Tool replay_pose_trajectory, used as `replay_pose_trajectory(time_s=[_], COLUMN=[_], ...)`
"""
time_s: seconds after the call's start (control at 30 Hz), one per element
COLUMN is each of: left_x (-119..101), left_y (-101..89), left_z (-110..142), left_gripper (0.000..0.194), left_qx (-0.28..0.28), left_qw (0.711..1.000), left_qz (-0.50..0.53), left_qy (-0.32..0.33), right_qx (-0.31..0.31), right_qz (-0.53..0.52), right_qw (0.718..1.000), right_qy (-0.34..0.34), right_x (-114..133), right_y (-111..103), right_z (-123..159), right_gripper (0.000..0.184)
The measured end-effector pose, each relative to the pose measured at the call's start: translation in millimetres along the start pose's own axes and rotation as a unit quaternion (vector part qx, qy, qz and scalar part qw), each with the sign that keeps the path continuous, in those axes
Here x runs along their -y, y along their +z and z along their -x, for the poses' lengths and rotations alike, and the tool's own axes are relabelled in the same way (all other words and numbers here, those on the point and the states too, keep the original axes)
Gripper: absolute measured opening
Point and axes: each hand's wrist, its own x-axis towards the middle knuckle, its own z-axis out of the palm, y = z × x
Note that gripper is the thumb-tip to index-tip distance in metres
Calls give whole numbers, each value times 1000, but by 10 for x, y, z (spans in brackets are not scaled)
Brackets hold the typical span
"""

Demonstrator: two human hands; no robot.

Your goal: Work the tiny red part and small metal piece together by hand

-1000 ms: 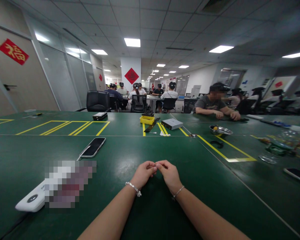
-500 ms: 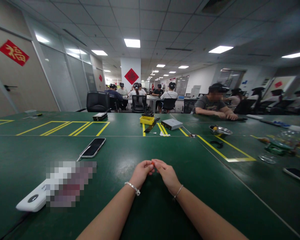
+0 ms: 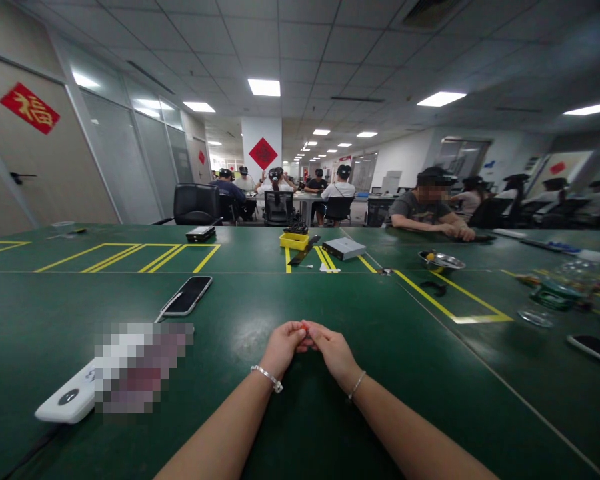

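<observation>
My left hand point(image 3: 286, 347) and my right hand point(image 3: 334, 350) meet fingertip to fingertip above the green table point(image 3: 220, 400). Between them shows a tiny orange-red piece point(image 3: 305, 328), mostly covered by the fingers and too small to name. Both hands are closed in a pinch around it. A silver bracelet point(image 3: 267, 378) circles the left wrist, and a thinner one point(image 3: 356, 387) the right.
Left of my hands lie a phone point(image 3: 189, 296) with a cable and a white device point(image 3: 67, 397), partly blurred out. Farther off stand a yellow tray point(image 3: 294, 241), a grey box point(image 3: 344, 248) and a metal bowl point(image 3: 450, 263). A person point(image 3: 425, 207) sits across the table at right.
The orange-red piece, hidden a second ago, now shows between my fingertips. My right fingers have straightened and turned slightly; both hands stay in nearly the same place.
</observation>
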Motion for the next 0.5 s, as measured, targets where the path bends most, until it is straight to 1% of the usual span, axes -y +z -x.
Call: replay_pose_trajectory(time_s=[0.13, 0.2, 0.27, 0.33, 0.4, 0.5], left_x=[3, 0, -6, -15, -24, -40], left_y=[-5, -14, -22, -25, -20, -1], left_z=[-1, 0, 3, 8, 17, 38], left_gripper=[19, 20, 21, 22, 23, 22], left_qx=[2, 4, 3, 6, 10, 11], left_qw=[1000, 1000, 1000, 999, 999, 999], left_qz=[1, 13, 26, 35, 39, 47], left_qy=[-2, -7, -14, -19, -20, -18], right_qx=[5, 12, 15, 10, 5, -1], right_qz=[-14, 0, 46, 119, 201, 299], right_qw=[999, 999, 999, 988, 965, 918], right_qy=[48, 36, -18, -94, -169, -260], right_x=[-20, -25, -19, -1, 27, 70], right_y=[13, 8, -1, -9, -13, -11], right_z=[-2, -6, -5, 5, 19, 34], right_gripper=[40, 39, 35, 30, 34, 40])
